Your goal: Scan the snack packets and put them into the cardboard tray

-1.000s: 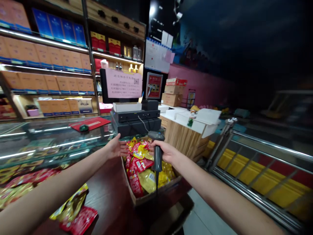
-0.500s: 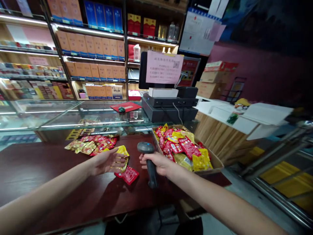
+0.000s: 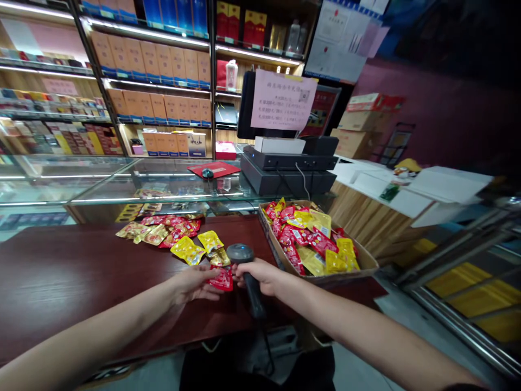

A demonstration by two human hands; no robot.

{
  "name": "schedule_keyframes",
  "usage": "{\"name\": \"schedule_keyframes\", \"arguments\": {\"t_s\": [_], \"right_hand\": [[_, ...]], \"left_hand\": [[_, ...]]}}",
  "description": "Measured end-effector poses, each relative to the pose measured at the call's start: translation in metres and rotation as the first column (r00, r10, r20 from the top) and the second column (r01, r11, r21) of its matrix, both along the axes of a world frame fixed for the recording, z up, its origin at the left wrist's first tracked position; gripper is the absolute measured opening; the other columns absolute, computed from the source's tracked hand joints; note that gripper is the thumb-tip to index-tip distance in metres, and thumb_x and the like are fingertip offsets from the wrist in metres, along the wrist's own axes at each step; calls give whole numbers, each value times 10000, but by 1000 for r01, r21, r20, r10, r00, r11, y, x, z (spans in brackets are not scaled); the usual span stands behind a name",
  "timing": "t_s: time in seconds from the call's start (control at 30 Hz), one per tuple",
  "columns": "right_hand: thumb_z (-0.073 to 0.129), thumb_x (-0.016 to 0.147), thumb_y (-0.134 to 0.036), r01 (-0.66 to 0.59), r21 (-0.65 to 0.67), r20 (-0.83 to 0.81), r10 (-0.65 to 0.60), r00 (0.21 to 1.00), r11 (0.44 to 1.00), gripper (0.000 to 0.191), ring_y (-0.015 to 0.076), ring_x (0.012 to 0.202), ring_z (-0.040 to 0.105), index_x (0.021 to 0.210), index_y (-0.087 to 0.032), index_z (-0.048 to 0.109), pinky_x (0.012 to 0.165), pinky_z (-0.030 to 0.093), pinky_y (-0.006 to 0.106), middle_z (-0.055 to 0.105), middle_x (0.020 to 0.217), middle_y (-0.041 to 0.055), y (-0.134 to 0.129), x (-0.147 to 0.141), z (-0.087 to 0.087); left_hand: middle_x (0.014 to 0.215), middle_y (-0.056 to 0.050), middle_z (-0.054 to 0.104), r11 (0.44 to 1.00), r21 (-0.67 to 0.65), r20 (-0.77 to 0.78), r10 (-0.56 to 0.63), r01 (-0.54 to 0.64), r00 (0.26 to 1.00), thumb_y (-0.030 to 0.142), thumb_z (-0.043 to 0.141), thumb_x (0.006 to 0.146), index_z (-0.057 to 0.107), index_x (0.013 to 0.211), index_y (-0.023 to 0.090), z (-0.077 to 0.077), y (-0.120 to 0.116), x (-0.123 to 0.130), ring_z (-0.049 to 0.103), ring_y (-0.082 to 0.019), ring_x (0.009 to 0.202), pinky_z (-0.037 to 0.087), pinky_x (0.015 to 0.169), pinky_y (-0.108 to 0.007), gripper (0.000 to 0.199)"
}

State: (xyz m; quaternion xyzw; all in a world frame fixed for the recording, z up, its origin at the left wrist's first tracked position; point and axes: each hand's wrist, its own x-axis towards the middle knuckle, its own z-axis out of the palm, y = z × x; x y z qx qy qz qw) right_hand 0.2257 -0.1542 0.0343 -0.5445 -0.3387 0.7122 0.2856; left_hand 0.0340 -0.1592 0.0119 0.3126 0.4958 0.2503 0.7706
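My left hand [image 3: 193, 283] is closed on the edge of a small red snack packet [image 3: 223, 278], thumb on top and the other fingers beneath. Close to its right, my right hand [image 3: 262, 275] grips a dark barcode scanner [image 3: 255, 300] by the handle. The scanner's head tilts toward the counter, and a small blue light glows on top. Beyond the hands, yellow packets [image 3: 188, 250] and a gold packet [image 3: 220, 257] lie on the dark red counter [image 3: 73, 282]. Farther left is a pile of red and gold packets [image 3: 179, 229].
An open cardboard box [image 3: 368, 266] full of red and yellow packets stands to the right. Behind it are a glass display case [image 3: 171, 179], a black cash register [image 3: 285, 176] and a screen with a pink notice [image 3: 283, 103]. A cable hangs from the scanner below the counter edge.
My left hand has moved right and down and taken hold of the red packet, uncovering the yellow packets. The scanner stays in my right hand. The view has shifted slightly.
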Motion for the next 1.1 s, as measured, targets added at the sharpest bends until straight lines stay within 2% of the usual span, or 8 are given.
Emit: {"name": "schedule_keyframes", "arguments": {"t_s": [0.13,0.27,0.4,0.6,0.73,1.1], "right_hand": [[558,595,-17,68,35,-21,-68,997,997,168,90,551,590,700,-127,630,547,494,189,628,608,-2,-8,21,8],[590,593,-14,173,125,-13,-172,985,977,190,89,599,602,728,-142,631,576,515,199,642,686,-4,-12,40,17],[615,624,-48,262,204,2,-268,964,943,152,99,607,609,742,-144,614,532,511,199,653,713,10,-15,53,22],[618,681,-115,216,168,-37,-213,976,962,40,100,491,571,681,-134,582,473,494,222,595,561,-5,-27,53,29],[597,713,-128,182,173,-12,-182,983,968,88,87,456,545,628,-123,578,456,467,207,573,522,-6,-30,47,33],[577,752,-164,142,185,31,-150,988,972,129,81,399,511,628,-137,556,431,429,197,551,469,-12,-27,39,41]], "left_hand": [[803,-93,721,997,66,4,28,-28,1000,295,810,605,613,869,133,-4,10,20,691,-215,705,572,655,-365,367],[825,-63,723,986,136,47,90,-96,995,217,822,584,628,930,163,5,18,47,686,-186,699,568,664,-325,400],[854,-62,728,957,250,130,119,-148,984,189,811,600,645,940,171,13,29,70,688,-193,737,565,687,-314,379],[799,-60,717,933,306,111,161,-188,981,155,803,598,618,898,154,9,45,85,669,-163,618,551,606,-283,352],[701,-35,692,928,323,56,177,-186,983,145,778,621,588,868,153,9,47,87,634,-141,524,520,511,-251,311],[704,-37,697,929,299,64,210,-220,976,139,785,611,590,898,149,10,48,81,644,-145,544,530,519,-255,347]]}}
